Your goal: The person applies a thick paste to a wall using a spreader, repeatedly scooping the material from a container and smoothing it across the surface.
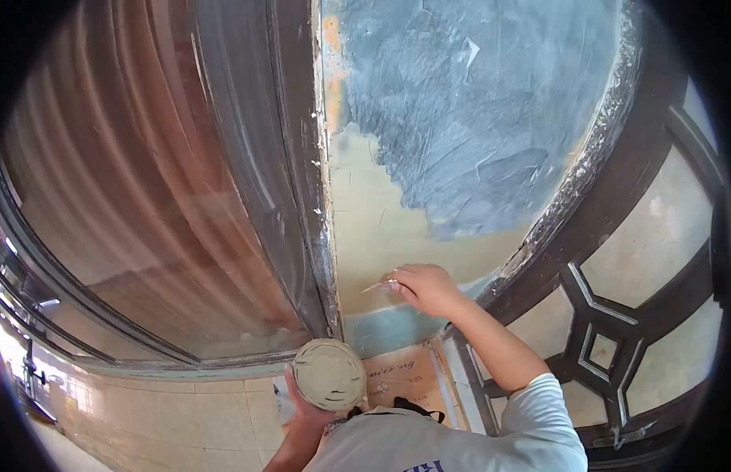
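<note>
My right hand [423, 287] is closed round a putty knife [379, 286], its thin blade seen nearly edge-on against the lower wall. Smooth cream putty [364, 232] covers that part of the wall, with a ragged upper border against the grey-blue surface [460, 118]. Below my right hand runs a pale blue-green strip [397, 326]. Low in the view, my left hand [302, 401] grips the left side of a round tub [328, 375] of cream putty, whose top shows dark streaks. The tub is close to my body, below the wall's lower left corner.
Dark wooden framing and a glass pane with a brown curtain [137, 157] stand to the left. A dark door with pale panels [657, 220] is on the right. Cardboard [397, 374] lies at the wall's foot, and floor tiles [177, 409] show at lower left.
</note>
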`<action>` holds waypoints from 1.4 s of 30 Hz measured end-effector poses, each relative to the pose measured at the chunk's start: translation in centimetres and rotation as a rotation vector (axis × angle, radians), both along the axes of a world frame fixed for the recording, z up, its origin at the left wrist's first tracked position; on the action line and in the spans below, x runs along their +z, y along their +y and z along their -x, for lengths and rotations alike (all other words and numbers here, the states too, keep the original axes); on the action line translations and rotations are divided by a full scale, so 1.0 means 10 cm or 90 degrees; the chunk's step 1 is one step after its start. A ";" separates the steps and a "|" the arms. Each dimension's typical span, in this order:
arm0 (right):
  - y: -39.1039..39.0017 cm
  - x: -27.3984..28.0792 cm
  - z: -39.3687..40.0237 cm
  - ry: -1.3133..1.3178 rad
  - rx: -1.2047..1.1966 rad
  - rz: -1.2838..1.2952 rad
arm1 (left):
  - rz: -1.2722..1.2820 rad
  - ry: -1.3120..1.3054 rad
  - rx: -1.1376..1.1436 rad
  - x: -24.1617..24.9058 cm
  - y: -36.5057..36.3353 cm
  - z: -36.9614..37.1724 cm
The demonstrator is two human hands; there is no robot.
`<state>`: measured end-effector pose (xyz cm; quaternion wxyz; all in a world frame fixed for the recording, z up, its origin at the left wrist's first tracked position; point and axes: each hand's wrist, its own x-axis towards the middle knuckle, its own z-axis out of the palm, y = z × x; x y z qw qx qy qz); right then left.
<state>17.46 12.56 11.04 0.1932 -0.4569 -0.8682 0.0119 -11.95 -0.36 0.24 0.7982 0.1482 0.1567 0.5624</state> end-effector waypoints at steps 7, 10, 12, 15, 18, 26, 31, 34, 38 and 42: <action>-0.61 -0.23 -0.10 0.467 -0.107 0.264 | 0.041 -0.005 0.010 0.14 0.06 -0.14; -0.73 -0.27 -0.13 0.463 -0.085 0.351 | -0.325 0.271 0.146 0.19 0.06 -0.26; -0.80 -0.16 -0.15 0.416 -0.052 0.397 | -0.153 -0.025 0.037 0.25 0.11 -0.33; -0.76 -0.24 -0.18 0.577 0.005 0.455 | 0.026 -0.314 -0.103 0.34 0.12 -0.49; -0.73 -0.13 -0.25 0.467 0.058 0.448 | -0.003 -0.229 -0.127 0.33 0.12 -0.68; -0.77 0.19 -0.87 0.417 -0.032 0.326 | 0.064 0.007 -0.017 0.39 0.05 -1.15; -0.75 -0.05 -1.17 0.330 0.067 0.234 | 0.017 -0.060 -0.031 0.46 0.05 -1.35; -0.75 -0.16 -1.42 0.305 0.019 0.276 | -0.016 -0.087 -0.008 0.53 0.05 -1.41; -0.64 -0.24 -1.67 0.333 -0.078 0.303 | 0.000 -0.118 0.037 0.40 0.06 -1.48; -0.46 -0.03 -1.66 0.371 -0.067 0.170 | 0.045 -0.107 0.057 0.25 0.00 -1.64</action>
